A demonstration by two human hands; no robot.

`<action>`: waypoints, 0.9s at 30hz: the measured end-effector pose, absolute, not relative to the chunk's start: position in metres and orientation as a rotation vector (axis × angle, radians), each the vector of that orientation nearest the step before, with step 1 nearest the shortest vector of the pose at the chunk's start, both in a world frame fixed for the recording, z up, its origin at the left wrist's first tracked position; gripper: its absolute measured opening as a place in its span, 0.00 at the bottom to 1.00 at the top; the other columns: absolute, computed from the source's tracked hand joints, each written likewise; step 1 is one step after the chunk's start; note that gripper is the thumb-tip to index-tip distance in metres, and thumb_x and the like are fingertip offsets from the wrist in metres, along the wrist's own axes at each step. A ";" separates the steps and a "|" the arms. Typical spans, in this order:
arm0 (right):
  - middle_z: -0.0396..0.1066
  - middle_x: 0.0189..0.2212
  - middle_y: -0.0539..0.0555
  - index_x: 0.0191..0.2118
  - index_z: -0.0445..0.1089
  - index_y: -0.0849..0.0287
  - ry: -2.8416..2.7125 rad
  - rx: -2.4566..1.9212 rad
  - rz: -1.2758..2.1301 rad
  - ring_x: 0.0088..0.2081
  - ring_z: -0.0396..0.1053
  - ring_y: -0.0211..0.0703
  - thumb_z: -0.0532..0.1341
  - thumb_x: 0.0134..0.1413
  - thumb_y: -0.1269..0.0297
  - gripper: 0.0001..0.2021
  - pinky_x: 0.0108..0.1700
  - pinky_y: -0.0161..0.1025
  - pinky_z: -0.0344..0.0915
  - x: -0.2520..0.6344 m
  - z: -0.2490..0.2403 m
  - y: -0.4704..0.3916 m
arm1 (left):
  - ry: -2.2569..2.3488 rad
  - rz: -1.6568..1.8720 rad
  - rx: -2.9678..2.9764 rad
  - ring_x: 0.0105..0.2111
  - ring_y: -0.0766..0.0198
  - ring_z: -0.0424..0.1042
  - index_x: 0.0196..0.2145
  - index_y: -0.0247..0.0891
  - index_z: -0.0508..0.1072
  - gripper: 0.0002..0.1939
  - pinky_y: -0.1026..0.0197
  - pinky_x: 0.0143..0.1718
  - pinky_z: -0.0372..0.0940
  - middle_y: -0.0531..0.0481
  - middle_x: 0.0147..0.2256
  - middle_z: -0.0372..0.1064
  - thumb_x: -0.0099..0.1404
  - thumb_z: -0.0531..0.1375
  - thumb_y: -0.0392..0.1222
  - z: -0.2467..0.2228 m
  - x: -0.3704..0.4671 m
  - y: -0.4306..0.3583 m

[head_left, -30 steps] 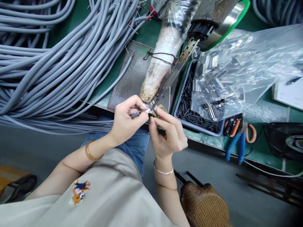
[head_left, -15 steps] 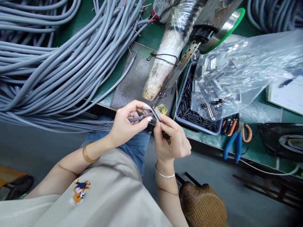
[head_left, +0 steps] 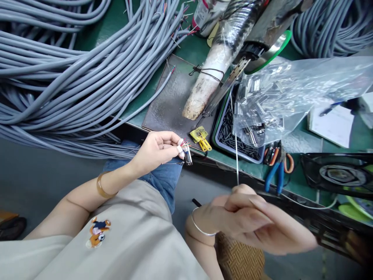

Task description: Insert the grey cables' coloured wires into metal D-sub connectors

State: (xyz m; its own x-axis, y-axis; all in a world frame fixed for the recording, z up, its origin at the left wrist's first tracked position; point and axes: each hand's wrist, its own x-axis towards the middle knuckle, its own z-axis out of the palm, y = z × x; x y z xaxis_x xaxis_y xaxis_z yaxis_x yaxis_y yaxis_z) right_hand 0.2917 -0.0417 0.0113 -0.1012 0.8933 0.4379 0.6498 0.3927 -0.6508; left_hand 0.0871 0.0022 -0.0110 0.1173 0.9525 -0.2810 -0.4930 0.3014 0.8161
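Observation:
My left hand (head_left: 159, 149) is closed in a pinch around the stripped end of a grey cable. Thin coloured wires (head_left: 185, 144) fan out at its fingertips, and a metal multi-pin connector (head_left: 188, 156) hangs beside them, just off the bench edge. Lower right, my right hand (head_left: 262, 221) is large and blurred near the camera. A thin silvery solder wire (head_left: 236, 155) runs straight down to its fingers, which look closed on it. Above is a green-rimmed spool (head_left: 281, 46). A soldering iron (head_left: 214, 93) points down over a dark plate (head_left: 169, 105).
Bundles of grey cable (head_left: 87, 77) cover the left bench. A tray (head_left: 253, 157) of small black tubes sits under a plastic bag (head_left: 268, 97) of metal parts. Blue-handled pliers (head_left: 275, 175), a yellow-tagged piece (head_left: 201, 138), a notepad (head_left: 332, 124) and a woven stool (head_left: 241, 256) are around.
My right hand has left the connector and moved right and toward the camera. The solder wire now stretches straight to it. The connector has turned to hang downward at my left hand.

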 end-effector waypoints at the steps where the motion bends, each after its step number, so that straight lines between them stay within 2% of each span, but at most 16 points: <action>1: 0.69 0.21 0.47 0.38 0.76 0.51 -1.779 -1.331 0.324 0.19 0.62 0.36 0.59 0.68 0.61 0.08 0.22 0.40 0.58 0.285 0.013 -0.041 | 0.903 1.172 0.631 0.13 0.80 0.55 0.27 0.31 0.74 0.03 0.72 0.14 0.48 0.51 0.22 0.75 0.50 0.64 0.31 -0.011 0.088 0.001; 3: 0.71 0.25 0.48 0.41 0.78 0.51 -1.674 -1.346 0.309 0.22 0.62 0.35 0.62 0.66 0.64 0.06 0.23 0.38 0.54 0.267 0.014 -0.034 | 0.869 1.189 0.663 0.13 0.80 0.56 0.27 0.31 0.74 0.03 0.72 0.15 0.50 0.52 0.23 0.75 0.51 0.63 0.30 -0.010 0.089 -0.001; 7: 0.73 0.33 0.49 0.41 0.80 0.54 -1.705 -1.318 0.656 0.21 0.55 0.29 0.67 0.60 0.67 0.04 0.23 0.36 0.51 0.246 0.006 -0.010 | 0.812 1.201 0.715 0.14 0.80 0.55 0.26 0.31 0.74 0.04 0.73 0.17 0.55 0.57 0.19 0.71 0.50 0.61 0.28 -0.009 0.092 -0.004; 10: 0.73 0.31 0.49 0.36 0.79 0.55 -1.679 -1.286 0.763 0.24 0.60 0.32 0.67 0.59 0.68 0.02 0.23 0.36 0.52 0.245 0.000 -0.004 | 0.809 1.204 0.732 0.14 0.80 0.55 0.25 0.32 0.74 0.05 0.74 0.18 0.56 0.59 0.17 0.66 0.48 0.61 0.27 -0.010 0.094 -0.005; 14: 0.75 0.31 0.50 0.34 0.79 0.55 -1.652 -1.248 0.780 0.29 0.67 0.36 0.68 0.59 0.68 0.02 0.27 0.36 0.58 0.247 -0.004 -0.006 | 0.813 1.243 0.730 0.14 0.80 0.56 0.26 0.32 0.73 0.04 0.73 0.18 0.58 0.58 0.19 0.68 0.50 0.61 0.28 -0.012 0.095 -0.005; 22: 0.75 0.30 0.51 0.33 0.80 0.54 -1.580 -1.254 0.914 0.28 0.66 0.36 0.70 0.55 0.68 0.01 0.24 0.36 0.53 0.252 -0.010 -0.001 | 0.803 1.287 0.746 0.14 0.80 0.57 0.24 0.33 0.72 0.03 0.72 0.20 0.62 0.58 0.19 0.68 0.51 0.60 0.28 -0.015 0.098 -0.005; 27: 0.73 0.29 0.50 0.31 0.78 0.56 -1.544 -1.272 0.989 0.27 0.65 0.34 0.68 0.54 0.68 0.02 0.23 0.35 0.51 0.254 -0.013 0.001 | 0.844 1.241 0.758 0.14 0.79 0.57 0.24 0.32 0.72 0.03 0.72 0.19 0.59 0.56 0.20 0.70 0.50 0.59 0.30 -0.014 0.098 -0.006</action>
